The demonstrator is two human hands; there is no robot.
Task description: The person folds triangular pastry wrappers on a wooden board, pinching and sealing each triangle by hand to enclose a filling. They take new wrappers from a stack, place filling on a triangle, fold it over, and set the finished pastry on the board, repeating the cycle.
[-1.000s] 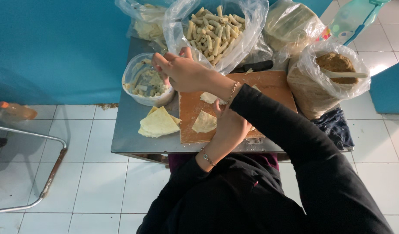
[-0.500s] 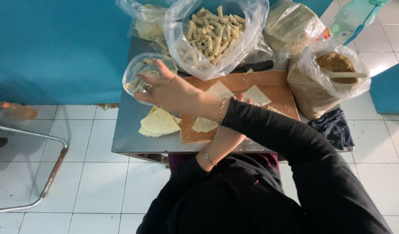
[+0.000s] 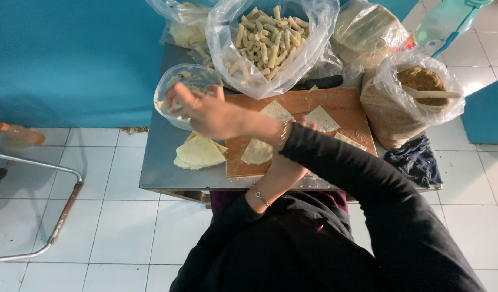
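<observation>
While your right hand reaches across your body to the left, its fingers are bunched over the rim of the clear plastic tub of pale filling, pinching what looks like a small bit of that filling; the motion blur keeps you from seeing exactly how much is in the pinch. Your left hand lies under the crossing right forearm, on the near part of the wooden cutting board, and most of it is hidden by your dark sleeve, so you cannot tell whether it is pressing flat or gripping anything. Just beside that left hand, touching the board's near left part, lies a pale pastry wrapper; two more triangular wrappers lie farther up the board, well apart from the tub. Off the board, on the metal table between the tub and your body, sits a small stack of wrappers, directly below your right hand. Beyond the board, a clear bag of rolled pastry sticks stands open, touching the tub's right side. At the table's right end a bag of brown crumbly filling holds a wooden spoon, and a dark cloth lies near it at the table's edge.
</observation>
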